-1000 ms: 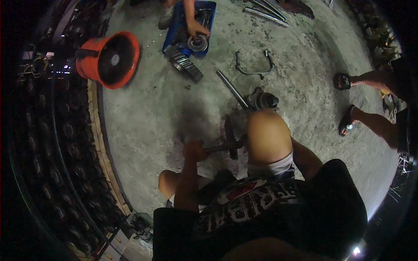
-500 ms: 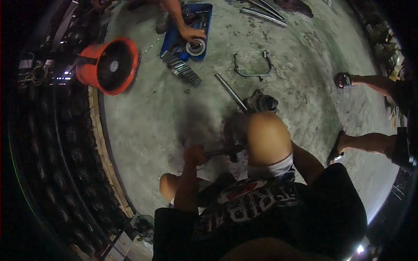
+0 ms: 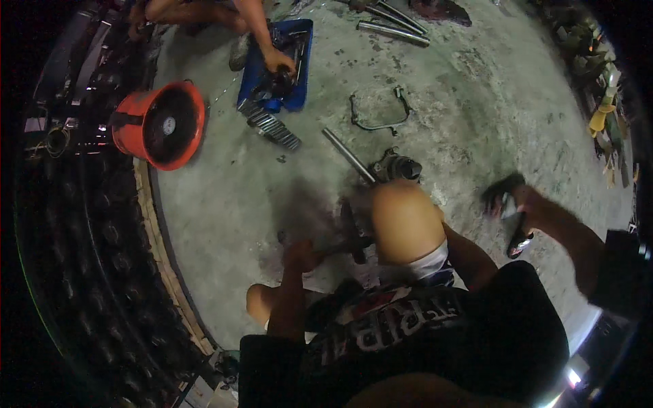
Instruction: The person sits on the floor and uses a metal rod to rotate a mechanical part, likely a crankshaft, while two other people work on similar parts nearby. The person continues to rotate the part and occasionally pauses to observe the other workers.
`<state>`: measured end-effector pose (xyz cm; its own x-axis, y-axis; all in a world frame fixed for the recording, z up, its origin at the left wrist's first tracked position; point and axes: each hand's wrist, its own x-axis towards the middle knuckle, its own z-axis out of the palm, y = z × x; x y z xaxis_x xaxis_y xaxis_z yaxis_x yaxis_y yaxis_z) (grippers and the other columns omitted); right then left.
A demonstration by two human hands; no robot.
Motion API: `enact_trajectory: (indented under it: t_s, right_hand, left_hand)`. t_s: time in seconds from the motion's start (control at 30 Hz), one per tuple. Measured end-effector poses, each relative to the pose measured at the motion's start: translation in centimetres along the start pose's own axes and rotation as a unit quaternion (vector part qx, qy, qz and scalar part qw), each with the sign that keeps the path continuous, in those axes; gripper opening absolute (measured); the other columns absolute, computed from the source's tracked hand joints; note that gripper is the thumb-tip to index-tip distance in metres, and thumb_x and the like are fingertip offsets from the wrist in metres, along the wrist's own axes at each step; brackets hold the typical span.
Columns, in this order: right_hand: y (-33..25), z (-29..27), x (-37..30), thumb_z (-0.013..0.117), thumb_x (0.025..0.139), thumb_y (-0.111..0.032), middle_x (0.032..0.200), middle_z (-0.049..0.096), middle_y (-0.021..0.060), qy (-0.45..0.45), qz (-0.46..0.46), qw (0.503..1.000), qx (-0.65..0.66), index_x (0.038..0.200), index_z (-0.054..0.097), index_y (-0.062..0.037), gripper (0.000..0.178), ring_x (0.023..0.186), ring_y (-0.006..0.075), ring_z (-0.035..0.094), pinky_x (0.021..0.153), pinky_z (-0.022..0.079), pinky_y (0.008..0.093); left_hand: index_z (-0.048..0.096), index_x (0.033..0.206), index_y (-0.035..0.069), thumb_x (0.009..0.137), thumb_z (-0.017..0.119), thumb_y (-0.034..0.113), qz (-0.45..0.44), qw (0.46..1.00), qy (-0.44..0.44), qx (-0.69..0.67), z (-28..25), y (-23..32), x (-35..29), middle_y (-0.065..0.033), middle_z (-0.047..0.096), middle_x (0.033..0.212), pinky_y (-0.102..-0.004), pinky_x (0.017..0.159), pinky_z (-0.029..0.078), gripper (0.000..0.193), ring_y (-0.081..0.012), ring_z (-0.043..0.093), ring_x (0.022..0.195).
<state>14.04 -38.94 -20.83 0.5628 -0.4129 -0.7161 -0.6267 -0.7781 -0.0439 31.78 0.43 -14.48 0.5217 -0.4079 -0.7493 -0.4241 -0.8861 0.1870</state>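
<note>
My left hand (image 3: 303, 257) is closed round the end of a dark bar-like metal part (image 3: 337, 247), low over the floor. To its right the part meets a dark upright piece (image 3: 352, 231), too dim to name. My right forearm (image 3: 471, 258) passes behind my raised knee (image 3: 408, 221), which hides the right hand. Just beyond the knee lies a greasy metal housing (image 3: 396, 166) with a round dark end. A shiny metal tube (image 3: 348, 155) slants away from it toward the far left.
A co-worker's hand (image 3: 279, 62) reaches into a blue tool tray (image 3: 305, 41), beside a ridged metal strip (image 3: 269, 124). An orange drum fan (image 3: 194, 129) stands left. Beyond lie a bent thin pipe (image 3: 381, 127) and metal tubes (image 3: 393, 33). Another person's foot (image 3: 505, 200) is at right.
The view has shifted slightly, moving the floor items left and down. The co-worker's hand no longer shows the pale ring at the tray. The bystander's far foot has stepped nearer. My left grip stays.
</note>
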Motion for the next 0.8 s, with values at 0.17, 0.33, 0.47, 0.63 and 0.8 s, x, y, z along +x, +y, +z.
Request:
enact_trajectory:
  t_s: [0.17,0.33,0.47,0.63,0.8]
  right_hand:
    - [0.2,-0.3,-0.1,0.052,0.093,-0.04,0.128,0.059,0.0128,0.004,0.004,1.0,0.001,0.13,0.055,-0.0209,0.041,0.118,0.0316,0.057,0.095,0.044,0.0561]
    - [-0.4,-0.4,-0.2,0.053,0.093,-0.039,0.129,0.059,0.0128,0.003,-0.007,1.0,-0.004,0.131,0.054,-0.0211,0.042,0.119,0.0316,0.057,0.095,0.044,0.0565]
    - [-0.3,-0.7,0.4,0.053,0.093,-0.039,0.129,0.058,0.0129,0.01,-0.014,1.0,0.0,0.131,0.054,-0.0213,0.042,0.119,0.0316,0.056,0.095,0.043,0.0569]
    - [-1.0,-1.3,0.3,0.053,0.093,-0.039,0.13,0.058,0.013,0.017,-0.014,1.0,-0.002,0.132,0.053,-0.0215,0.043,0.12,0.0317,0.056,0.096,0.043,0.0574]
    - [0.3,-1.3,-0.3,0.053,0.093,-0.039,0.131,0.057,0.013,0.019,-0.003,1.0,-0.009,0.133,0.052,-0.0217,0.043,0.12,0.0317,0.055,0.096,0.042,0.0579]
  left_hand:
    - [0.062,0.127,0.016,0.077,0.066,0.056,-0.062,0.995,-0.081,-0.008,0.9,-0.7,0.7,-0.015,0.062,0.129,-0.0495,0.103,0.046,0.064,-0.0365,0.059,0.119]
    - [0.067,0.117,0.011,0.073,0.07,0.053,-0.015,0.998,-0.067,0.011,1.2,-1.6,0.9,-0.0173,0.067,0.116,-0.0476,0.094,0.052,0.061,-0.036,0.065,0.109]
    - [0.067,0.117,0.011,0.075,0.068,0.054,-0.02,1.0,0.016,0.016,2.5,-1.8,-0.6,-0.0169,0.066,0.118,-0.0492,0.095,0.051,0.06,-0.0364,0.064,0.11]
    - [0.065,0.121,0.014,0.075,0.068,0.055,-0.025,0.996,-0.074,0.043,0.2,-0.7,0.2,-0.0174,0.064,0.122,-0.0488,0.096,0.051,0.062,-0.0364,0.063,0.112]
    - [0.062,0.129,0.02,0.071,0.072,0.057,-0.033,0.999,0.019,-0.011,0.8,-0.1,0.6,-0.0146,0.062,0.128,-0.0467,0.098,0.05,0.069,-0.0362,0.062,0.114]
